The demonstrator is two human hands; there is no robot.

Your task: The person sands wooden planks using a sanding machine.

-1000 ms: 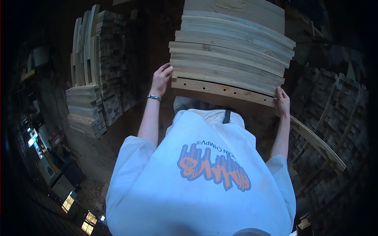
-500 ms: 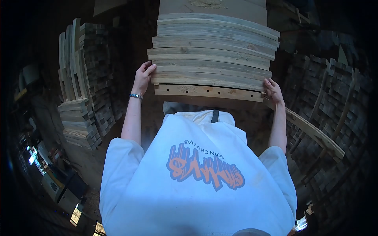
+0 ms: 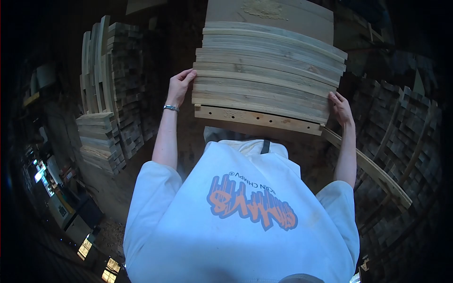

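Single camera on person's head, looking forward and steeply down. Wide view, edges bowed and darkening. Shirt front (image 3: 240, 212) nearest lens, filling six o'clock, print upside down. Left hand (image 3: 179, 88) at eleven, right hand (image 3: 343, 111) at two, both about arm's length off. Boards (image 3: 264, 78) between twelve and one. Stacked wood (image 3: 104, 85) farther out at ten; more at three.

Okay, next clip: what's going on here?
A person has the left hand and right hand at opposite ends of wooden strips laid side by side. A wooden bar with holes runs along the near side; beyond the strips, sawdust lies on a board.
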